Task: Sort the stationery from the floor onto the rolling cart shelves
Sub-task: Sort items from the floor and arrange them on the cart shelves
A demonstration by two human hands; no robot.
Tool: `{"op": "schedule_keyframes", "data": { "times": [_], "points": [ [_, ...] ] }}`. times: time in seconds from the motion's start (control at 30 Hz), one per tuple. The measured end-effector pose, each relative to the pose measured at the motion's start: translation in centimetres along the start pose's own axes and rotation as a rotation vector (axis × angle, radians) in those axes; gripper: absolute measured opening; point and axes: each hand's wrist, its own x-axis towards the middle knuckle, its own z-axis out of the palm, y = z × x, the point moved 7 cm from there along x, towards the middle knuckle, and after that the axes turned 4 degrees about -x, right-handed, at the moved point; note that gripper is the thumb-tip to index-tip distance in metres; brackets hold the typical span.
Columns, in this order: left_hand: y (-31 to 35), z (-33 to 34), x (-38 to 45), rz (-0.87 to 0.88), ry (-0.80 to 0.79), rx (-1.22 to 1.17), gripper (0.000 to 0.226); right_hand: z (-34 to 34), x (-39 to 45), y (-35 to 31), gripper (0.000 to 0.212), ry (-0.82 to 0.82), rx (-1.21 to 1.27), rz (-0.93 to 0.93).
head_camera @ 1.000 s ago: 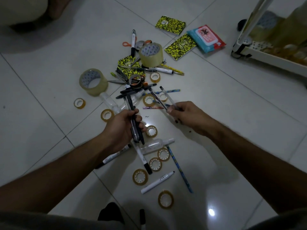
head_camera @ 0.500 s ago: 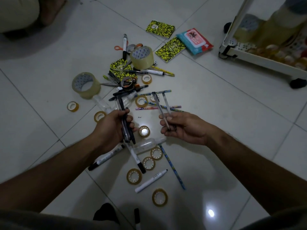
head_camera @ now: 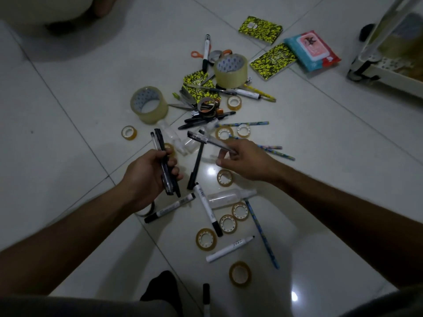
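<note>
Stationery lies scattered on the white tiled floor: pens, white markers (head_camera: 229, 249), patterned pencils, several small tape rolls (head_camera: 206, 239), two big clear tape rolls (head_camera: 149, 104) and yellow-black notebooks (head_camera: 272, 61). My left hand (head_camera: 148, 175) grips a bundle of dark pens (head_camera: 163, 163) upright above the floor. My right hand (head_camera: 242, 160) pinches a clear pen (head_camera: 209, 140) that points left toward the bundle. A black pen (head_camera: 196, 164) lies between the hands. The cart's bottom shelf (head_camera: 389, 78) shows at the upper right.
A blue wet-wipes pack (head_camera: 312, 50) lies beside the cart's wheel (head_camera: 357, 73). Orange-handled scissors (head_camera: 199, 54) and a clear plastic bottle (head_camera: 229, 196) lie in the pile. A person's foot (head_camera: 103, 5) is at the top left. My dark foot (head_camera: 160, 287) sits at the bottom.
My right hand lifted pens off the floor and swung them left toward my left hand. Now it pinches one clear pen, and a black pen lies between the hands. The left hand stayed put.
</note>
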Motion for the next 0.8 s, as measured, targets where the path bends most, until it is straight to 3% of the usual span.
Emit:
{"op": "schedule_keyframes", "data": {
  "times": [0.17, 0.27, 0.5, 0.67, 0.8],
  "points": [
    [-0.1, -1.1, -0.2, 0.007, 0.050, -0.012, 0.022, 2.9, 2.8, -1.5, 0.002, -0.093, -0.213, -0.136],
    [0.1, -2.1, -0.2, 0.044, 0.125, -0.018, 0.022, 4.3, 3.6, -2.4, 0.013, -0.105, -0.278, -0.194],
    [0.1, -2.9, -0.6, 0.044, 0.152, -0.021, 0.020, 4.9, 4.3, -1.9, 0.012, -0.074, -0.504, -0.247],
    [0.6, -1.1, -0.6, 0.048, 0.096, -0.008, 0.022, 1.3, 2.6, -0.7, 0.021, -0.084, -0.228, -0.081],
    [0.8, 2.1, -0.1, 0.057, 0.029, 0.014, 0.019, -1.8, -0.6, 0.9, 0.025, -0.136, 0.274, 0.147]
  ]
}}
